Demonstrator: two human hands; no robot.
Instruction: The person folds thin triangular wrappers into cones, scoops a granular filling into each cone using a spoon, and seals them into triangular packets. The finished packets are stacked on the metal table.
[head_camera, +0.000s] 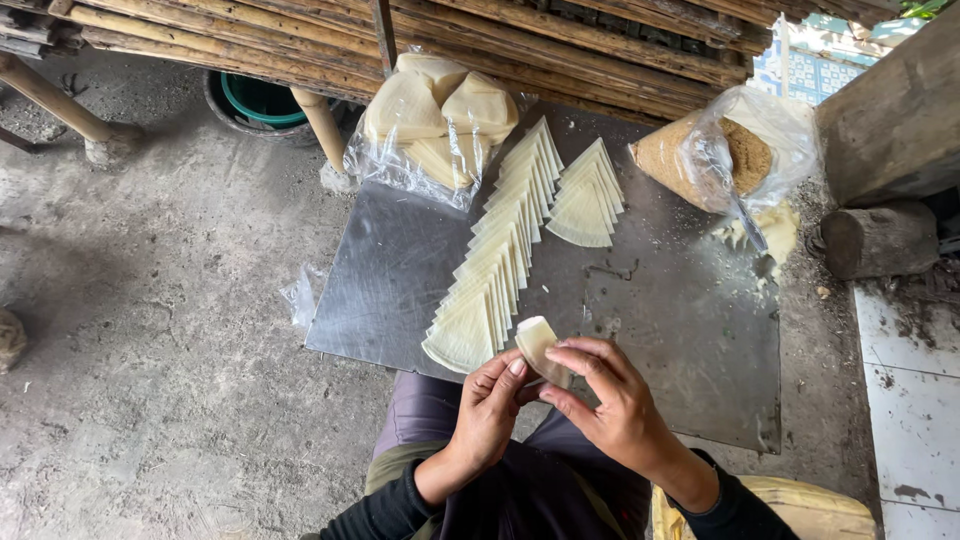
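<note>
Overhead, a metal sheet worktop (400, 290) lies on a dirt floor (150, 300). At its far edge, a clear plastic bag (430, 140) holds pale folded wrappers, and an open clear bag (720, 150) at the far right holds a brown crumbly filling with a spoon (745, 225) leaning at its mouth. A long overlapping row of pale triangular wrappers (500, 260) runs down the sheet, with a smaller fan of them (590, 195) beside it. A green bucket (262, 100) sits under a bamboo bench (560, 40). Near the sheet's front edge, the left hand (487, 410) and right hand (610, 400) meet, both pinching one pale folded wrapper (538, 345) between fingertips, wrists bent inward above the person's lap.
</note>
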